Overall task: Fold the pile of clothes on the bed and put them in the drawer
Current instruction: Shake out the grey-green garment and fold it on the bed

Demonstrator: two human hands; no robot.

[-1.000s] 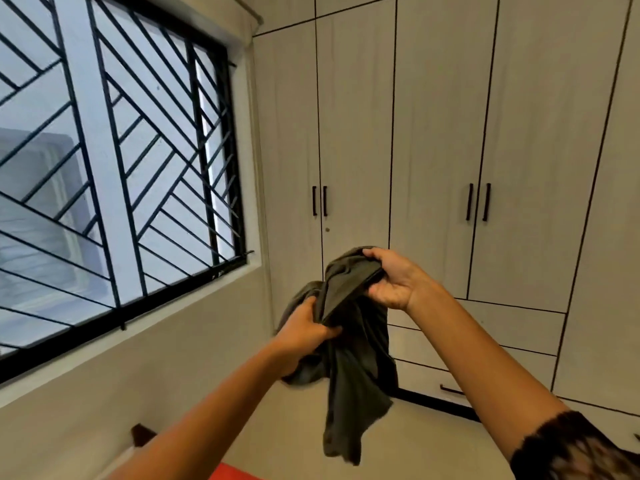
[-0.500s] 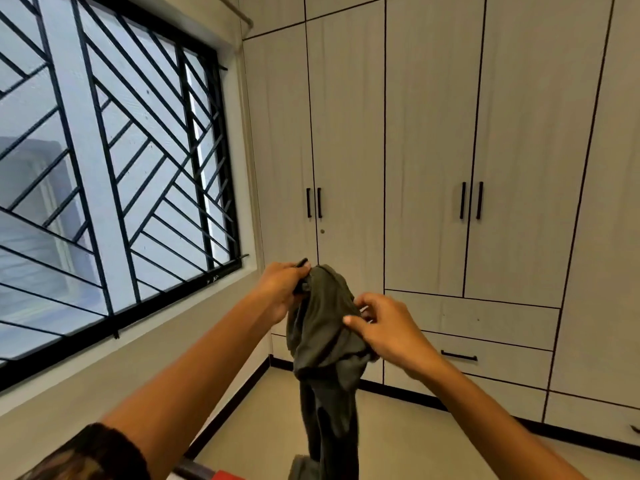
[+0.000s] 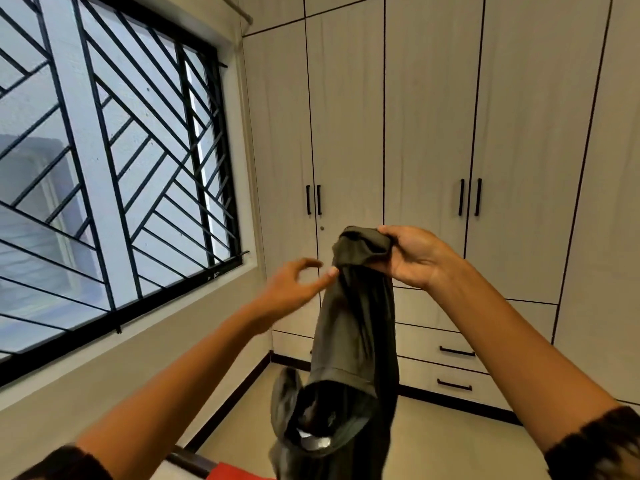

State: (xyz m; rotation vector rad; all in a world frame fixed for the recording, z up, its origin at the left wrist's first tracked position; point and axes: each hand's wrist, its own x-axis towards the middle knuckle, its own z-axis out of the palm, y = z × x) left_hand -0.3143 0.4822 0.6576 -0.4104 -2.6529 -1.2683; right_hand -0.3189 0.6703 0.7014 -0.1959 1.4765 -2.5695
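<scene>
The right hand (image 3: 415, 259) grips the bunched top of a dark olive garment (image 3: 356, 323), which hangs in the air before the wardrobe (image 3: 426, 116); the left hand (image 3: 294, 285), blurred, holds nothing, fingers loosely apart, thumb tip at the cloth's edge; a pale label (image 3: 313, 442) inside the garment's lower opening is too blurred to read; closed drawers (image 3: 450, 351) sit behind.
</scene>
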